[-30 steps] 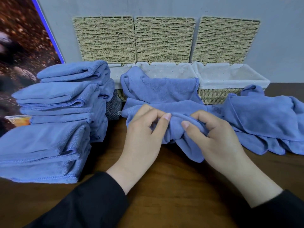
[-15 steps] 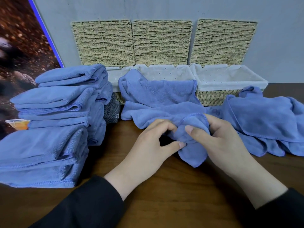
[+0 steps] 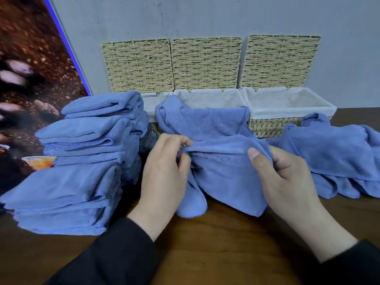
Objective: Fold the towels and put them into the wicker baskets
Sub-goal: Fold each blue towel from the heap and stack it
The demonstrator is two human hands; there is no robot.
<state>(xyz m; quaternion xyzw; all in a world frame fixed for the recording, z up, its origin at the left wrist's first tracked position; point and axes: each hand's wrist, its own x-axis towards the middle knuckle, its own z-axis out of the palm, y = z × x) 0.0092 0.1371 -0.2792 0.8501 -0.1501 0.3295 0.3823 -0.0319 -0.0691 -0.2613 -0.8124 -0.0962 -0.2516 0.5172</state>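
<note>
A blue towel (image 3: 222, 177) hangs crumpled between my hands at the middle of the wooden table. My left hand (image 3: 164, 177) pinches its upper edge on the left, and my right hand (image 3: 283, 177) grips the same edge on the right. Behind it another blue towel (image 3: 205, 122) is draped over the front rim of the middle wicker basket (image 3: 207, 97). The right wicker basket (image 3: 287, 103) and the left wicker basket (image 3: 152, 99) stand beside it, all with white liners and raised lids.
A tall stack of folded blue towels (image 3: 82, 161) fills the left side of the table. A loose heap of unfolded blue towels (image 3: 333, 157) lies at the right. Bare wooden tabletop (image 3: 226, 243) stretches in front of my hands. A grey wall stands behind the baskets.
My hands have moved apart along the towel's edge, spreading the bunched cloth wider. The view has shifted slightly.
</note>
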